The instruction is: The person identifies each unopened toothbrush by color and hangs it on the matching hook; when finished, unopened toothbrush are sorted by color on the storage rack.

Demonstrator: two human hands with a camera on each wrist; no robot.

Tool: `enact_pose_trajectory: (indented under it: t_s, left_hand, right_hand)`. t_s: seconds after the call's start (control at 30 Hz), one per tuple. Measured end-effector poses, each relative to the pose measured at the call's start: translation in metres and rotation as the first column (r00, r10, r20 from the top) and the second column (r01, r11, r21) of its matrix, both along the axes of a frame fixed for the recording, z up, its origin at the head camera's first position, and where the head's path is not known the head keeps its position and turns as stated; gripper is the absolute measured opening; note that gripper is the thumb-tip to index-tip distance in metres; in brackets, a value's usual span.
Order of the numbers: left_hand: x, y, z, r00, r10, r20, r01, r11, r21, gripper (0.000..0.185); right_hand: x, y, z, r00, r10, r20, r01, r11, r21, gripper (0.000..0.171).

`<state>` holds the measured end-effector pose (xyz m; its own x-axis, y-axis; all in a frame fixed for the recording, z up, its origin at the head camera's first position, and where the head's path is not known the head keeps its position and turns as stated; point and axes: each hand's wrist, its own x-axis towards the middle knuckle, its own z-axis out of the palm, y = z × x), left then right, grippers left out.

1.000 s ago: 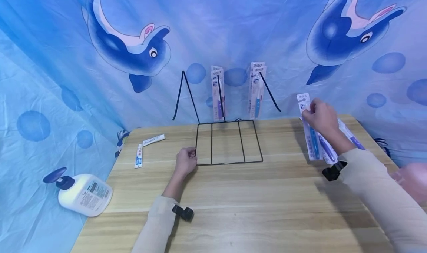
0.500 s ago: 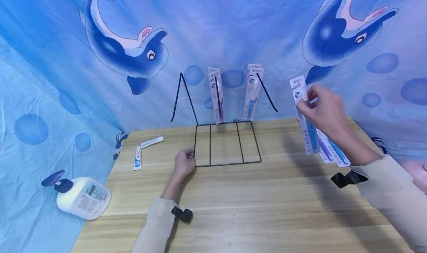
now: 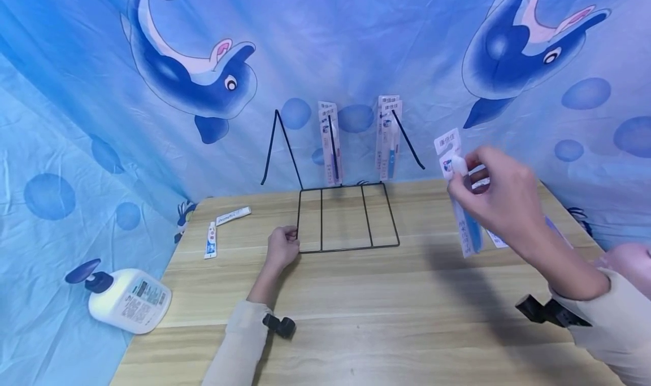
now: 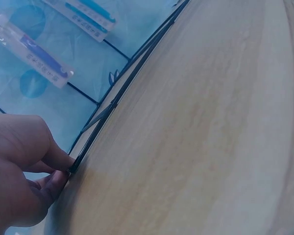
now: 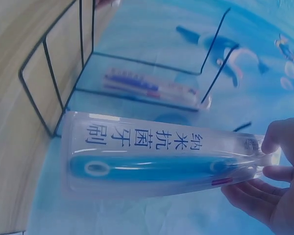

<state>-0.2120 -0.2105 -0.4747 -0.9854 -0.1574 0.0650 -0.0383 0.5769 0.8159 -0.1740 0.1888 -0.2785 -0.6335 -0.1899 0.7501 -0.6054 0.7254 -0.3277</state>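
Note:
My left hand (image 3: 282,247) pinches the left front corner of a black wire display rack (image 3: 321,222) between thumb and fingers; the left wrist view shows the fingertips on the wire. My right hand (image 3: 508,199) holds a packaged blue toothbrush (image 5: 152,166) by its upper part, thumb against fingers, raised above the table's right side. On the rack's middle hook hang purple packaged toothbrushes (image 3: 333,148). Blue packaged toothbrushes (image 3: 390,146) hang from the right hook, while the left hook (image 3: 270,146) carries nothing. More packaged toothbrushes (image 3: 556,230) lie behind my right hand, partly hidden.
Two toothpaste tubes (image 3: 234,215) lie on the wooden table (image 3: 356,318) left of the rack. A white pump bottle (image 3: 129,301) lies tilted at the left table edge. A blue dolphin-print curtain (image 3: 356,35) hangs behind the table. Something pink and blurred shows at the far right.
My right hand has lifted the packaged blue toothbrush off the pile, then brought it slightly left and closer to me. The left hand keeps its place on the rack.

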Motion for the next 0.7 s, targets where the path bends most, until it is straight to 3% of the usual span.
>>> enact_pose_trajectory:
  t_s: [0.23, 0.7]
  left_hand:
    - [0.001, 0.001, -0.001, 1.000, 0.002, 0.006, -0.002, 1.000, -0.001, 0.042]
    - [-0.001, 0.000, -0.001, 1.000, 0.001, 0.004, -0.001, 1.000, 0.000, 0.042]
  right_hand:
    - [0.017, -0.009, -0.007, 0.998, 0.067, 0.014, -0.067, 0.998, 0.008, 0.013]
    - [0.015, -0.018, -0.019, 0.995, 0.053, 0.084, -0.055, 0.998, 0.024, 0.013]
